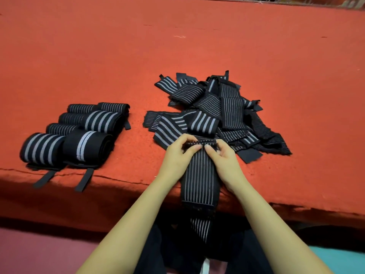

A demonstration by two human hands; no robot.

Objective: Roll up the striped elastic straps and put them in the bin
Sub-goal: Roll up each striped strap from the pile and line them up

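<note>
A black strap with thin white stripes (pixel 200 180) lies across the front edge of the red table and hangs down toward my lap. Its far end is curled into a small tight roll (pixel 201 144). My left hand (pixel 178 153) and my right hand (pixel 224 157) pinch that roll from either side, thumbs and fingertips on it. Behind my hands lies a loose heap of unrolled striped straps (pixel 217 107). Several finished rolls (pixel 75 131) lie side by side at the left, with black tabs sticking out over the table edge. No bin is in view.
The red cloth-covered table (pixel 177 46) stretches far back and to both sides. Its front edge (pixel 118 180) runs across the frame below the rolls. My dark-clothed lap is under the hanging strap.
</note>
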